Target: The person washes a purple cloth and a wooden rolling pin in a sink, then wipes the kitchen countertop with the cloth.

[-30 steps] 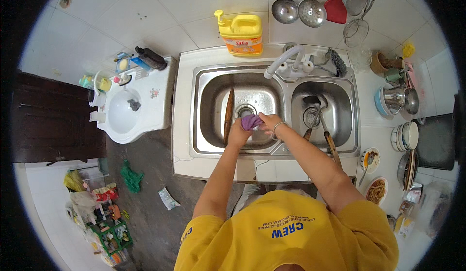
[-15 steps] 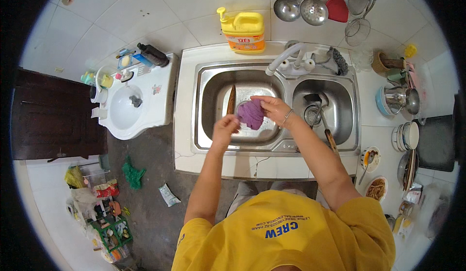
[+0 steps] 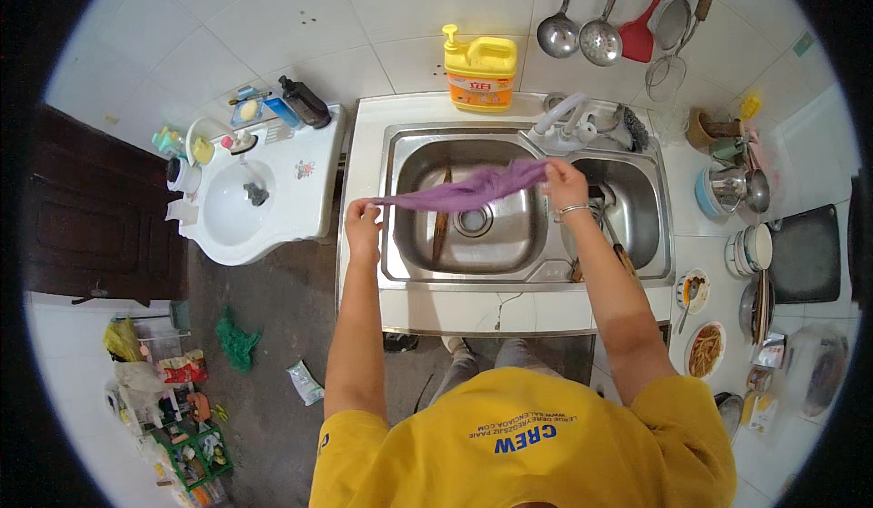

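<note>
Purple cloth (image 3: 464, 190) being held stretched out above a double sink (image 3: 393, 267)

The cloth is being held lengthwise by two bare hands, each closed on one end. Its narrow left end is being pinched by the fingers of the left hand (image 3: 364, 221), over the left edge of the sink. Its broader, bunched right end is being gripped by the right hand (image 3: 566, 185), near the divide between the two basins. The middle is being suspended above the left basin (image 3: 505, 249), slightly blurred. A bracelet (image 3: 573, 209) is being worn on the right wrist.

In the left basin, a long brown stick-like piece (image 3: 441, 240) is being partly covered from view by the cloth, and a round drain (image 3: 472, 222) is being left visible beside it. In the right basin (image 3: 644, 203), long-handled utensils (image 3: 622, 255) are being partly hidden by the right hand and forearm. Behind the sink, a white faucet (image 3: 559, 115) is being seen just beyond the right end of the cloth, and a yellow jug (image 3: 482, 67) is being backed by the tiled wall (image 3: 427, 3).
</note>
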Motion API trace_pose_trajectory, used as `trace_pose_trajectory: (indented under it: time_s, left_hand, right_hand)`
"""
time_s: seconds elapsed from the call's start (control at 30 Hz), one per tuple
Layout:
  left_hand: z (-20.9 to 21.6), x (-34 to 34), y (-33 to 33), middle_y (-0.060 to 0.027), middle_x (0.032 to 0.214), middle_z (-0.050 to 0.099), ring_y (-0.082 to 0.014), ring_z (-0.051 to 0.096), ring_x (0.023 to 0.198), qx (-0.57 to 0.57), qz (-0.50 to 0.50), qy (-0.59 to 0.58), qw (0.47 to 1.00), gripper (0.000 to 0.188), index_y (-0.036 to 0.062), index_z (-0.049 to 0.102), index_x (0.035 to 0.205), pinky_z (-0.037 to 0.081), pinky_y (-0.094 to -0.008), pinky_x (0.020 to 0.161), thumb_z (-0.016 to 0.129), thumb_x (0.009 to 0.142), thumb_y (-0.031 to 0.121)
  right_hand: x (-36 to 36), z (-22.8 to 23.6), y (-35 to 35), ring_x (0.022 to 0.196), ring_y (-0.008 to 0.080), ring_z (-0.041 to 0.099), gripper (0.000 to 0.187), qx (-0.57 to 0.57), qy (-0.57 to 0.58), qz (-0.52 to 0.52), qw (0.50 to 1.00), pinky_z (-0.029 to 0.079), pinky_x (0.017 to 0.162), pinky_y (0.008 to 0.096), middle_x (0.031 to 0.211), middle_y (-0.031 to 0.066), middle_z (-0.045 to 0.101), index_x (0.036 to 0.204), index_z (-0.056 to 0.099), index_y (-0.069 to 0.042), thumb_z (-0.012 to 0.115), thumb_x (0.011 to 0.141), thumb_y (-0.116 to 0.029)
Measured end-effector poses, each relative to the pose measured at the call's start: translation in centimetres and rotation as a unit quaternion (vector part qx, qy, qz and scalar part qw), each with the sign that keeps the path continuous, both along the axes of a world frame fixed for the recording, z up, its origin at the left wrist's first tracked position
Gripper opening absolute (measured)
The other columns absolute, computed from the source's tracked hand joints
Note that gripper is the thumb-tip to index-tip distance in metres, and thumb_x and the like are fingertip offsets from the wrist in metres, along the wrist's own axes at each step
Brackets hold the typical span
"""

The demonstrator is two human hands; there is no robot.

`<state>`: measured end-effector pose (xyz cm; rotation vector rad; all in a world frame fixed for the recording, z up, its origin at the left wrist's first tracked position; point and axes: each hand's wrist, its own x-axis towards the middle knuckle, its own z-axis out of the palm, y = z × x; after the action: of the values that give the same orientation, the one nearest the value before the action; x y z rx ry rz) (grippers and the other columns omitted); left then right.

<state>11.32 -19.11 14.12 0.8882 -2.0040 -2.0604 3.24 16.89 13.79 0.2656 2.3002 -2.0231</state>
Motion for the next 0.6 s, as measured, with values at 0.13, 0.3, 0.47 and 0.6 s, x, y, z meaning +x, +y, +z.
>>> trace_pose_trajectory:
  time_s: [0.13, 0.3, 0.47, 0.6]
  left_hand:
    - [1.9, 0.4, -1.2, -0.0048, 0.100, 0.057, -0.0181, 0.058, 0.091, 0.121, 0.024, 0.031, 0.992, 0.014, 0.0084, 0.047, 0.106, 0.047, -0.0327, 0.072, 0.044, 0.094, 0.015]
    - [2.1, 0.7, -2.3, -0.0043, 0.099, 0.058, -0.0170, 0.057, 0.091, 0.138, 0.028, 0.081, 0.987, 0.014, 0.0085, 0.049, 0.103, 0.046, -0.0330, 0.076, 0.046, 0.093, 0.017]
    - [3.8, 1.7, -5.0, -0.0061, 0.094, 0.058, -0.0154, 0.055, 0.088, 0.127, 0.001, 0.153, 0.980, 0.013, 0.0045, 0.053, 0.096, 0.043, -0.0330, 0.079, 0.047, 0.090, 0.014]
    - [3.1, 4.2, -8.3, -0.0083, 0.089, 0.058, -0.0173, 0.057, 0.082, 0.168, -0.064, 0.148, 0.972, 0.019, -0.0001, 0.054, 0.092, 0.045, -0.0316, 0.072, 0.048, 0.086, 0.017]
  right_hand:
    - [0.6, 1.8, -0.4, 0.067, 0.0075, 0.053, 0.023, -0.043, 0.013, -0.065, 0.997, 0.050, 0.056, 0.0239, 0.083, -0.0004, 0.058, 0.108, 0.062, -0.007, 0.055, 0.089, -0.018]
    - [2.6, 2.2, -0.7, 0.068, 0.0088, 0.054, 0.022, -0.165, 0.021, -0.103, 0.981, 0.049, 0.059, 0.0243, 0.086, 0.0014, 0.062, 0.103, 0.062, -0.003, 0.055, 0.089, -0.018]
    - [4.9, 1.2, -1.7, 0.068, 0.0104, 0.054, 0.019, 0.033, 0.081, 0.005, 0.996, 0.046, 0.064, 0.0257, 0.077, 0.0032, 0.062, 0.095, 0.065, -0.001, 0.055, 0.085, -0.013]
    - [8.3, -0.7, -3.9, 0.072, 0.0132, 0.058, 0.021, 0.084, 0.005, 0.215, 0.973, 0.047, 0.068, 0.0280, 0.082, 0.0060, 0.065, 0.094, 0.065, -0.001, 0.056, 0.084, -0.016]
